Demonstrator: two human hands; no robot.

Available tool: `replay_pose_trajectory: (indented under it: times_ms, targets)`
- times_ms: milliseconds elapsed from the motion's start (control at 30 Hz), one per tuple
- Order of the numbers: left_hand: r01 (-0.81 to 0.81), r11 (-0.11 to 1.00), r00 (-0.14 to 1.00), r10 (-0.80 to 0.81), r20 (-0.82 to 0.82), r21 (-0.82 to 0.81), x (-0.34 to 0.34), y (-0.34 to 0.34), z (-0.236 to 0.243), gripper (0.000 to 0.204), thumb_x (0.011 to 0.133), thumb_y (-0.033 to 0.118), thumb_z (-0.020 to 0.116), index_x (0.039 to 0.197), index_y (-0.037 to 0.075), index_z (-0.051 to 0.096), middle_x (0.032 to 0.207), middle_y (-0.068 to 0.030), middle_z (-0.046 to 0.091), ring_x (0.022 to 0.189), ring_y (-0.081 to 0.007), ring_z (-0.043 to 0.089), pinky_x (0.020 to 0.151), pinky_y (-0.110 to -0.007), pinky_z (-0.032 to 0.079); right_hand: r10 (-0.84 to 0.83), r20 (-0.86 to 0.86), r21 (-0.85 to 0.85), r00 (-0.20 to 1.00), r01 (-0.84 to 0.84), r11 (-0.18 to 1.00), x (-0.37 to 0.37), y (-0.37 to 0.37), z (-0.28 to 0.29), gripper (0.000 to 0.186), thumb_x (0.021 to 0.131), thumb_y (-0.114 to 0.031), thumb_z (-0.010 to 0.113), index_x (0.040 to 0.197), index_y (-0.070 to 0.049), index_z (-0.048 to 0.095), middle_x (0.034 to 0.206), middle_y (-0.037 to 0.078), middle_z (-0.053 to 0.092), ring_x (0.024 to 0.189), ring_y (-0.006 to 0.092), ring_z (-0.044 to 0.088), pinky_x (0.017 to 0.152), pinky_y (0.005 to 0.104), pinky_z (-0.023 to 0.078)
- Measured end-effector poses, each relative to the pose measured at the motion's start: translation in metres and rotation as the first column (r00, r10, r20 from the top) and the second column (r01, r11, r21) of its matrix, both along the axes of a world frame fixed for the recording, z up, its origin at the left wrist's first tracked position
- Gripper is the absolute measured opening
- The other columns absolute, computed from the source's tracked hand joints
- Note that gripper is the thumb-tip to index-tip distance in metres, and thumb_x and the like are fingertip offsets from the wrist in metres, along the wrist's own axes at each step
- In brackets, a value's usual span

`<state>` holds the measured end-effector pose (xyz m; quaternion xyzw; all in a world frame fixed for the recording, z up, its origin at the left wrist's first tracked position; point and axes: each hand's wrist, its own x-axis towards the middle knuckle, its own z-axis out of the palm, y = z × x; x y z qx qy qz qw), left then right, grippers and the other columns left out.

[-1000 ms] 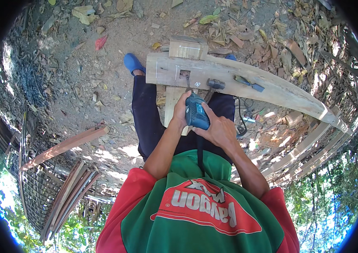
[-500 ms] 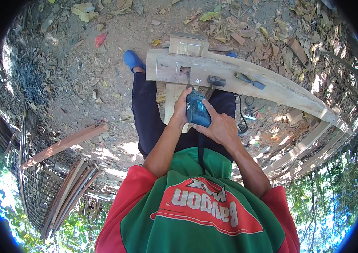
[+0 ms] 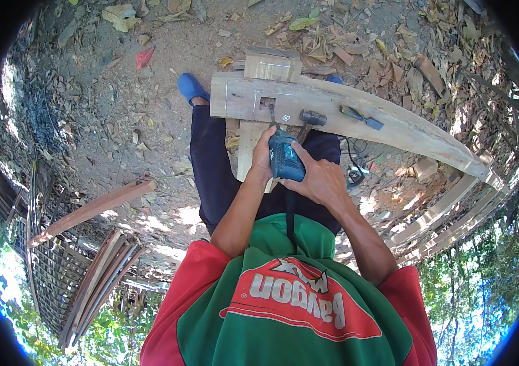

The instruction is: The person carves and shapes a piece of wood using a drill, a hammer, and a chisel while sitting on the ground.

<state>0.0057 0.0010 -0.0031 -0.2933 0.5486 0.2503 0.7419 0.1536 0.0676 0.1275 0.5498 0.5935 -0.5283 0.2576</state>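
Both hands grip a dark teal power drill. My left hand wraps its front left side, and my right hand holds it from the right and rear. The drill's bit points away from me into a square hole in a long wooden plank; its tip is too small to make out. Pencil-like pale lines mark the plank around the hole. On the plank, right of the hole, lie a hammer with a dark steel head and a chisel with a wide flat blade.
A wood block stands against the plank's far edge, and a beam runs under it. Reddish timber and a bundle of slats lie at left. Curved boards rest at right. Dry leaves and wood chips litter the ground.
Almost nothing differs. The view has shifted very slightly, and my right forearm sits a touch farther right. Both hands keep their hold on the drill at the hole.
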Motion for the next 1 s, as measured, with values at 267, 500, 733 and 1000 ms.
replay_pose_trajectory:
  times_ms: [267,500,733,1000]
  targets:
    - [-0.026,0.999,1.0,0.026,0.013,-0.023,0.001,0.002,-0.003,0.048,0.089,0.051,0.059,0.101,0.004,0.065,0.085,-0.0127,0.071,0.073,-0.0243,0.071,0.07,-0.039,0.061,0.014,-0.004,-0.005,1.0,-0.014,1.0,-0.001,0.006,-0.001,0.089,0.068,-0.05,0.076,0.144,-0.013,0.048,0.078,0.023,0.07,0.073,0.039,0.07,0.069,0.0473,0.056]
    - [-0.045,0.999,0.999,0.045,0.0,-0.028,0.0,0.005,0.007,0.042,0.09,0.044,0.061,0.099,0.003,0.064,0.086,-0.0131,0.07,0.07,-0.024,0.071,0.066,-0.037,0.061,0.0,-0.007,0.015,1.0,0.0,1.0,-0.003,0.003,0.0,0.089,0.069,-0.051,0.076,0.144,-0.012,0.048,0.08,0.022,0.071,0.075,0.0372,0.071,0.071,0.0462,0.056]
    - [0.002,1.0,1.0,-0.002,0.0,-0.004,-0.002,0.004,0.025,0.044,0.089,0.047,0.062,0.101,0.004,0.064,0.086,-0.0128,0.071,0.071,-0.0231,0.071,0.068,-0.037,0.06,-0.05,0.003,0.014,0.999,0.05,0.999,-0.003,-0.007,0.018,0.089,0.069,-0.05,0.077,0.144,-0.012,0.048,0.081,0.021,0.072,0.077,0.0366,0.071,0.07,0.0454,0.056]
    - [-0.02,0.999,1.0,0.019,-0.007,-0.04,-0.006,0.003,0.052,0.046,0.088,0.049,0.063,0.102,0.005,0.065,0.086,-0.0119,0.071,0.072,-0.0229,0.071,0.069,-0.038,0.06,-0.084,-0.028,0.008,0.996,0.084,0.996,-0.006,-0.004,0.047,0.09,0.07,-0.051,0.078,0.145,-0.012,0.047,0.085,0.02,0.072,0.076,0.0359,0.071,0.068,0.0453,0.056]
